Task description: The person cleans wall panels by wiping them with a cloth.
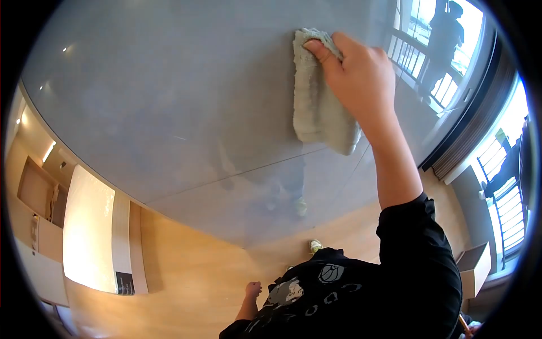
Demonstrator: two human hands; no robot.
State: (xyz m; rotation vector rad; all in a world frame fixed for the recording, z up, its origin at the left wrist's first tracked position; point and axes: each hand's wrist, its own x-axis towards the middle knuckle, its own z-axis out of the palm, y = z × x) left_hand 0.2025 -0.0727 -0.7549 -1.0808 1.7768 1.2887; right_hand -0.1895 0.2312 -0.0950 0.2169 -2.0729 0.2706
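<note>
A seemingly soft, light cloth (316, 110) is aptly pinched at its top by the right hand (361, 73); the left hand (253, 290) is curled, apart.

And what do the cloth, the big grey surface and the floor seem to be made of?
Cloth: soft, matte textile, perhaps microfibre; its edge looks fuzzy and it bends softly.
Grey surface: hard, glossy, perhaps tile or polished stone; clear reflections and thin seams show.
Floor: warm wood tone, low sheen; wood or laminate, I cannot tell which.
</note>
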